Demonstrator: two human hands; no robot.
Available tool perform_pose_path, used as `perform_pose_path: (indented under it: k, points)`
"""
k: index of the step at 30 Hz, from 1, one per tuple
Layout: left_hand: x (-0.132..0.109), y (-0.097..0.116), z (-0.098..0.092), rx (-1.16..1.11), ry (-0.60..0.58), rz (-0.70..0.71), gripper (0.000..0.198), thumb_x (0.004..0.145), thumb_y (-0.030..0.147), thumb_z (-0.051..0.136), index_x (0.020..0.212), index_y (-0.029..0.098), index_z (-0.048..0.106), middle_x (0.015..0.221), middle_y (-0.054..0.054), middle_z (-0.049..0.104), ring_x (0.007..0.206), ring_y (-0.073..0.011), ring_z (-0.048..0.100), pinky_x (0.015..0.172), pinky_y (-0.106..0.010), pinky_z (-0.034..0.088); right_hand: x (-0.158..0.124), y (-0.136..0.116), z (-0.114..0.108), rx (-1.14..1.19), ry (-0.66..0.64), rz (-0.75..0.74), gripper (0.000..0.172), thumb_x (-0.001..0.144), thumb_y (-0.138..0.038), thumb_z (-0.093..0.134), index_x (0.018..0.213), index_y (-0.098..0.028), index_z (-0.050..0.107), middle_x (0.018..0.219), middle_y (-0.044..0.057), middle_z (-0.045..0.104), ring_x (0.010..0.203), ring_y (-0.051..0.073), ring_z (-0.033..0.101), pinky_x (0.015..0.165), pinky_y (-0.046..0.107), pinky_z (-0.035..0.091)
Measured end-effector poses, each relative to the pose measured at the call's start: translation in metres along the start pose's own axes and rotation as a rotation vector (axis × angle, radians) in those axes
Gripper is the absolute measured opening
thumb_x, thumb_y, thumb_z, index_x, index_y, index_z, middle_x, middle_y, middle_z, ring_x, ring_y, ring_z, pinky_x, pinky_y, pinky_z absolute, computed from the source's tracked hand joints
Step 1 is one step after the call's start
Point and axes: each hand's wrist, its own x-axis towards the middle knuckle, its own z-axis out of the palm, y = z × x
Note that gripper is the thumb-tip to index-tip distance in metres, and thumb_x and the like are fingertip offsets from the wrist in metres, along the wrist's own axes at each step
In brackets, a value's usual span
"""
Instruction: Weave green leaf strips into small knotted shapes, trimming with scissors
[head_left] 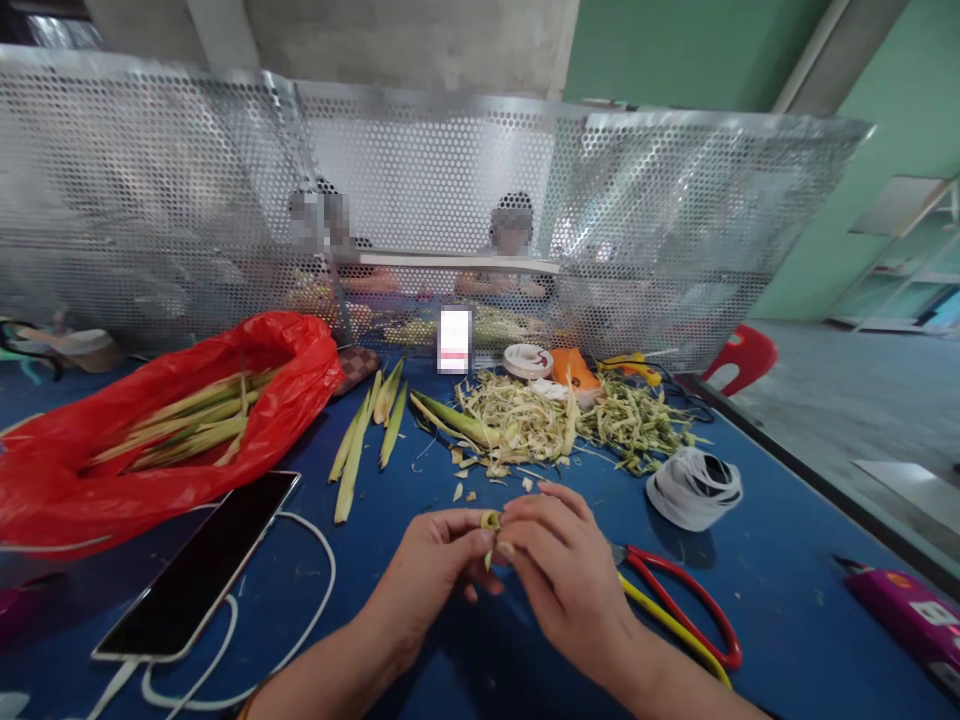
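Observation:
Both hands meet low in the middle of the head view, above the blue table. A small piece of pale green leaf (490,522), curled at its top, is pinched between the thumb and fingers of my left hand (442,555). The fingers of my right hand (559,560) are closed against the same piece from the other side, and they partly hide it. Beyond the hands lies a heap of shredded pale leaf scraps (536,420), with a greener pile (637,420) beside it. Several long leaf strips (360,440) lie to the left.
A red plastic bag (300,350) with long leaves and a phone (202,570) on a white cable are at left. Scissors with red and yellow handles (682,600), a white ribbon roll (694,490) and a purple box (900,610) are at right. A perforated metal screen (435,150) stands behind.

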Motion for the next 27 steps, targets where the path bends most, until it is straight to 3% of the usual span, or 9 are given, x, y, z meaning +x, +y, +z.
perform_pose_path:
  k: [2, 5, 12, 18, 23, 27]
  points:
    - [-0.001, 0.001, 0.0, 0.05, -0.016, 0.015, 0.031, 0.071, 0.036, 0.066, 0.09, 0.012, 0.071, 0.071, -0.007, 0.069, 0.052, -0.0099, 0.058, 0.047, -0.018, 0.036, 0.001, 0.0, -0.001, 0.07, 0.005, 0.161, 0.014, 0.084, -0.009, 0.049, 0.081, -0.02, 0.056, 0.084, 0.001, 0.062, 0.081, 0.015, 0.057, 0.083, 0.032, 0.038]
    - [-0.001, 0.001, 0.001, 0.126, -0.011, 0.038, 0.029, 0.074, 0.034, 0.064, 0.09, 0.012, 0.072, 0.069, -0.006, 0.069, 0.052, -0.009, 0.056, 0.048, -0.018, 0.035, 0.001, 0.001, 0.0, 0.138, -0.051, 0.411, 0.011, 0.082, -0.013, 0.052, 0.073, -0.02, 0.054, 0.076, 0.001, 0.058, 0.071, 0.015, 0.054, 0.064, 0.026, 0.038]
    - [0.0, -0.002, 0.004, 0.175, 0.003, 0.042, 0.029, 0.073, 0.035, 0.066, 0.091, 0.014, 0.073, 0.067, -0.006, 0.069, 0.053, -0.0101, 0.057, 0.05, -0.018, 0.036, 0.003, 0.004, 0.001, 0.368, -0.172, 0.757, 0.014, 0.077, -0.019, 0.051, 0.064, -0.02, 0.051, 0.056, -0.005, 0.048, 0.054, 0.011, 0.043, 0.051, 0.022, 0.031]
    - [0.006, -0.012, 0.005, 0.123, 0.153, 0.048, 0.036, 0.059, 0.035, 0.078, 0.09, 0.018, 0.075, 0.078, -0.004, 0.072, 0.055, -0.0102, 0.058, 0.053, -0.02, 0.043, 0.005, 0.006, 0.007, 0.622, -0.119, 0.855, 0.012, 0.074, -0.019, 0.053, 0.063, -0.018, 0.052, 0.056, -0.005, 0.047, 0.054, 0.009, 0.041, 0.05, 0.021, 0.032]
    - [0.004, -0.014, 0.01, 0.033, 0.277, 0.045, 0.041, 0.061, 0.036, 0.078, 0.097, 0.018, 0.073, 0.081, -0.004, 0.072, 0.056, -0.01, 0.06, 0.058, -0.021, 0.046, 0.005, 0.004, 0.01, 0.773, -0.055, 0.909, 0.01, 0.076, -0.023, 0.055, 0.068, -0.017, 0.054, 0.056, -0.006, 0.046, 0.048, 0.007, 0.039, 0.046, 0.019, 0.033]
    - [0.004, -0.009, 0.008, -0.033, 0.309, 0.043, 0.044, 0.058, 0.033, 0.079, 0.096, 0.013, 0.072, 0.076, -0.005, 0.071, 0.052, -0.0086, 0.057, 0.054, -0.02, 0.043, 0.003, -0.001, 0.01, 0.899, 0.006, 0.871, 0.014, 0.075, -0.027, 0.06, 0.085, -0.018, 0.055, 0.064, -0.004, 0.053, 0.055, 0.01, 0.049, 0.049, 0.021, 0.044]
